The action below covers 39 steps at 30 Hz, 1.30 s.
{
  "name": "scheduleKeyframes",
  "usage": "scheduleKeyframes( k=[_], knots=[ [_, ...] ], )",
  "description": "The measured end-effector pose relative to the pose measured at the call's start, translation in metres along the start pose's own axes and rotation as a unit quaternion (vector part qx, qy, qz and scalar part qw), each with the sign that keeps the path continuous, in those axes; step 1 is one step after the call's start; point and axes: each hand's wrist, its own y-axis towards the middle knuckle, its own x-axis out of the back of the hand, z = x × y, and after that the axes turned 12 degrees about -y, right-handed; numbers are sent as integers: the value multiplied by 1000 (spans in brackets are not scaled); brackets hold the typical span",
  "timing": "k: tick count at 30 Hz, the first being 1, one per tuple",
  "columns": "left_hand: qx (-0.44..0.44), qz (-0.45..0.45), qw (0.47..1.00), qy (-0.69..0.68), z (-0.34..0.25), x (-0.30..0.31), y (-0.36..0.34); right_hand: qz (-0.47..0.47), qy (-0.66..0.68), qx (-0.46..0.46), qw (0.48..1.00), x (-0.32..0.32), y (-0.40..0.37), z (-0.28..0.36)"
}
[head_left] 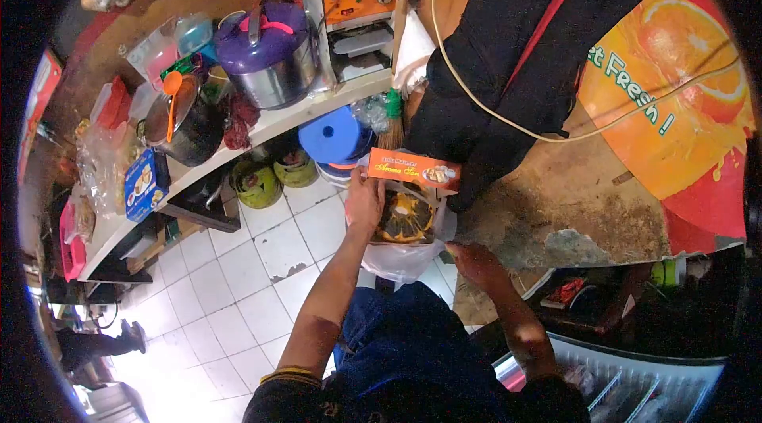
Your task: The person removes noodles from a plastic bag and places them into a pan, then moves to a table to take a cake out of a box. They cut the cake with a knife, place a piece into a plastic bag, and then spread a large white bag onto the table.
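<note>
Two bare hands at an open plastic bag, with an orange box across its far rim

The left hand (371, 199) is at the near-left end of the orange box (413, 170) and the left rim of the bag (403, 261); its fingers are bent, but whether they pinch box or bag cannot be told. The right hand (475, 262), shadowed and loosely curled, is by the bag's right rim; its grip cannot be told.

Between the hands, the bag holds something dark and yellow (405, 217). The box bridges the opening beyond it, its right end near dark clothing (508, 66).

Left of the left forearm, floor tiles (252, 264) give sideways room as far as the crowded surface (279, 116), whose long edge slants away. Just beyond the left hand is a blue lid (332, 134). Right of the right hand, a worn panel (556, 221) narrows the room.
</note>
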Motion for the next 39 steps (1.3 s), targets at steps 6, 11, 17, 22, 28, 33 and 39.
scheduleKeyframes(
  k=[6, 11, 17, 22, 28, 33, 39],
  knots=[
    [7, -5, 999, 42, -1, -1, 0, -42, 1, 22, 999, 7, -8, 1],
    [-8, -12, 999, 45, 2, 1, 0, -33, -3, 3, 999, 42, -33, 12],
    [-21, -8, 998, 53, 1, 0, 1, -116, 1, -33, 993, 25, -54, 37],
    [-24, 1, 998, 56, 0, 4, 2, -97, 93, -68, 989, 22, -45, 58],
    [-27, 7, 999, 40, 8, 2, 3, -117, 93, -62, 987, 0, -36, 63],
    [-22, 18, 999, 30, 7, 6, 4, -95, 84, -75, 989, -6, -32, 69],
    [-43, 10, 999, 20, 6, 8, 4, -74, 65, -103, 990, -3, -32, 80]
  ],
)
